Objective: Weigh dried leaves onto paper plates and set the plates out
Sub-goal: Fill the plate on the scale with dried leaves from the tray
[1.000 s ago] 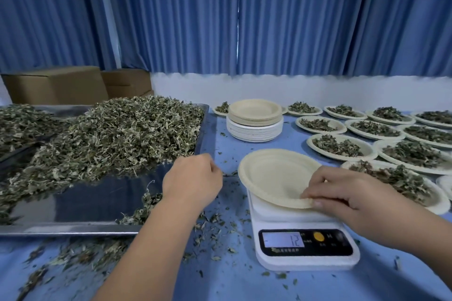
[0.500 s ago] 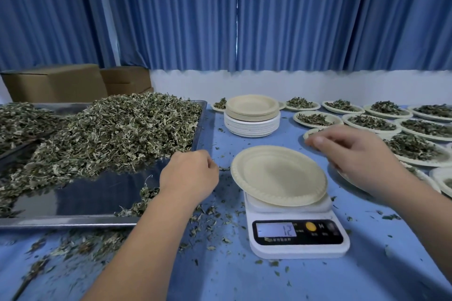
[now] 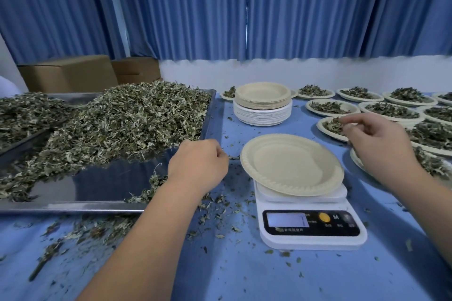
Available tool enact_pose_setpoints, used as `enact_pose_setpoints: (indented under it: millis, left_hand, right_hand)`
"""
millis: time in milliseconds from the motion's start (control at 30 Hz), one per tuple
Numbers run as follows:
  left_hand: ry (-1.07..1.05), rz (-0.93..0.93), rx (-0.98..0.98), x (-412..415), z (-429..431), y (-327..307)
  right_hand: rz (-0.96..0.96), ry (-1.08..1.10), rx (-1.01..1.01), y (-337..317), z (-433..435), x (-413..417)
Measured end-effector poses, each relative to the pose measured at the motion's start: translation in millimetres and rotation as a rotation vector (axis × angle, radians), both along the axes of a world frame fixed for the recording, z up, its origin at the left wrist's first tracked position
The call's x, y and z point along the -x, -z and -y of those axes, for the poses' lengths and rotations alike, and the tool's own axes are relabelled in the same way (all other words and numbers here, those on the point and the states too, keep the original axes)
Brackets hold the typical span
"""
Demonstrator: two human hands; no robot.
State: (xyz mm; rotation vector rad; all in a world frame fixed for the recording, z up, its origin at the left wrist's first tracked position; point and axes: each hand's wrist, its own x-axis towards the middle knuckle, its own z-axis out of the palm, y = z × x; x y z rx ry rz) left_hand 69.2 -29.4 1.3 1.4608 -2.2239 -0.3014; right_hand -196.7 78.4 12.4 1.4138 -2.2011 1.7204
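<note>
The empty paper plate (image 3: 291, 164) is seated on the scale (image 3: 310, 230), overhanging the platform toward 9 o'clock. If dried leaves (image 3: 122, 124) are dropped on that overhanging side, the plate could be tipped or slid off. The display cannot be read (it looks washed out), so a wrong portion may result if the plate's own weight has not been zeroed.

The right hand (image 3: 376, 144) is held at 2 o'clock from the scale, over a filled plate (image 3: 335, 127), its fingertips closed in a narrow pinch on a few leaves there. That portion, presumably already weighed, would be altered by anything lifted out, and crumbs could be shed onto the table (image 3: 244, 276).

The left hand (image 3: 198, 166) is kept at 9 o'clock, by the tray (image 3: 97, 205) corner, fingers curled under. Whether leaves are enclosed cannot be told.

Half a second earlier the right hand was poised above the empty plate's far rim at 1 o'clock. It has since been carried outward to the filled plate. The display then read 12. The left hand and the empty plate have not been shifted.
</note>
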Motion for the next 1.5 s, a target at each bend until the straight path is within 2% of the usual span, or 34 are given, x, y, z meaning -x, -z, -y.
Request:
enact_pose_setpoints:
  millis: [167,267,367,467,567,633,767,1000,1167,1367,1500]
  left_hand:
    - [0.03,-0.005,0.003,-2.7,-0.3,-0.4]
    - [0.041,-0.018,-0.009,-4.7,1.8,0.8]
    - [0.037,-0.008,-0.003,-5.0,3.3,1.1]
    - [0.037,0.005,0.003,-4.7,4.1,0.1]
    - [0.035,0.02,-0.004,-4.4,3.7,-0.4]
    - [0.032,0.024,0.001,-4.0,2.4,-0.5]
    - [0.054,-0.004,0.036,-0.8,-3.3,-2.5]
    - [0.205,-0.231,0.113,7.1,-17.9,-7.4]
    - [0.192,-0.332,0.151,17.3,-27.4,-6.9]
    - [0.132,-0.328,0.106,17.1,-28.7,-2.5]
    - [0.142,-0.314,0.055,18.8,-29.4,-1.6]
  right_hand:
    - [-0.075,-0.046,-0.053,-0.5,-0.9,-10.0]
    - [-0.019,-0.162,-0.137,-10.3,-7.9,-8.7]
    - [0.12,-0.386,-0.415,-25.5,-26.6,4.7]
    - [0.321,-0.585,-0.804,-33.6,-44.5,18.6]
    - [0.272,-0.683,-1.197,-29.4,-49.6,16.1]
    - [0.198,-0.711,-1.326,-24.4,-46.9,7.4]
    - [0.149,-0.68,-1.328,-23.8,-44.3,-3.9]
    - [0.091,-0.641,-1.344,-25.4,-44.3,-12.2]
    - [0.127,-0.608,-1.352,-22.5,-42.4,-12.5]
    - [0.181,-0.64,-1.342,-19.0,-40.3,-10.7]
    - [0.242,-0.737,-1.286,-21.2,-47.5,4.2]
